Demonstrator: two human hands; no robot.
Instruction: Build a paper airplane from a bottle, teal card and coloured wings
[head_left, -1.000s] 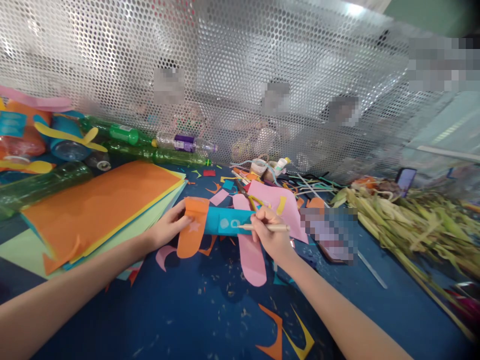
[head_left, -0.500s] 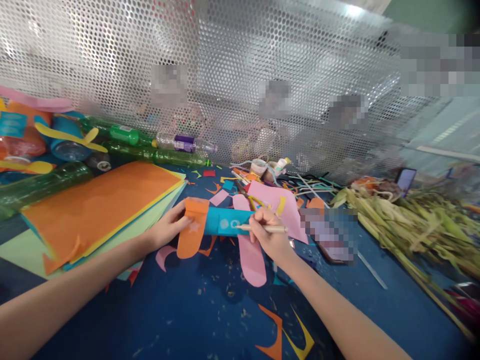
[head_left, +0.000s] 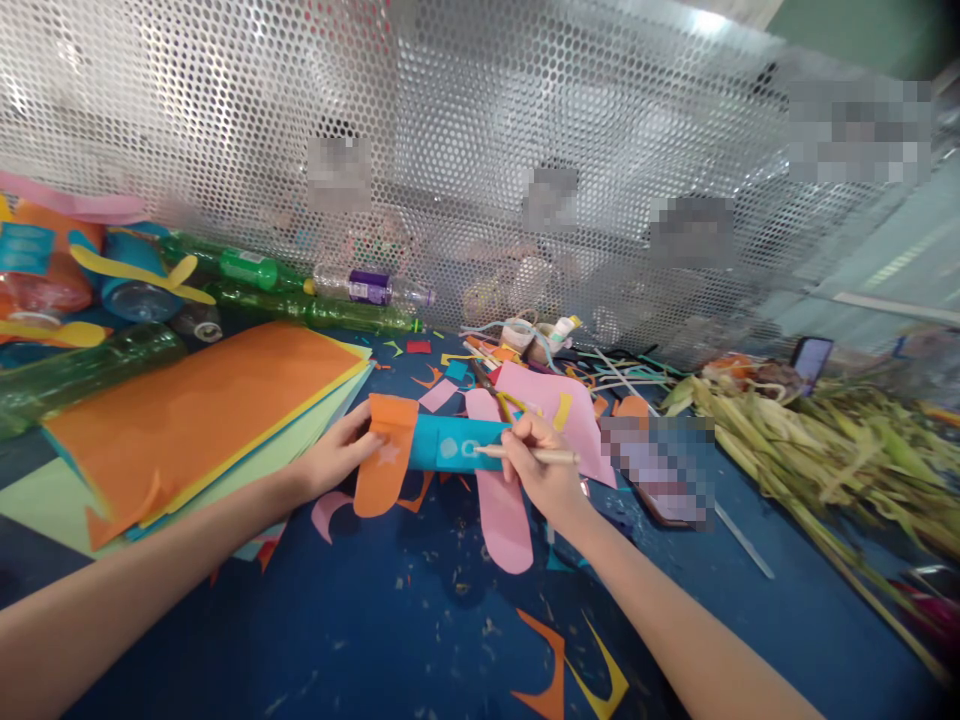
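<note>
A blue paper piece point(head_left: 427, 443) lies across the middle, with two pale round marks on it. Wrapped over its left end is an orange paper strip point(head_left: 384, 480) bearing a pale star. My left hand point(head_left: 341, 455) grips that orange end between thumb and fingers. A pale pen point(head_left: 544, 456) is pinched in my right hand point(head_left: 538, 462), its tip on the right round mark. Beneath the blue piece runs a pink rounded strip point(head_left: 506, 525).
Stacked coloured sheets point(head_left: 217, 400) lie at the left, with green bottles point(head_left: 330, 310) behind. Scissors point(head_left: 510, 400), paper scraps and a phone point(head_left: 656, 475) are right of centre. Dry husks point(head_left: 810, 450) cover the far right. A perforated metal panel point(head_left: 450, 130) stands behind.
My right hand and the pen have shifted very slightly right. My left hand keeps its place on the orange end.
</note>
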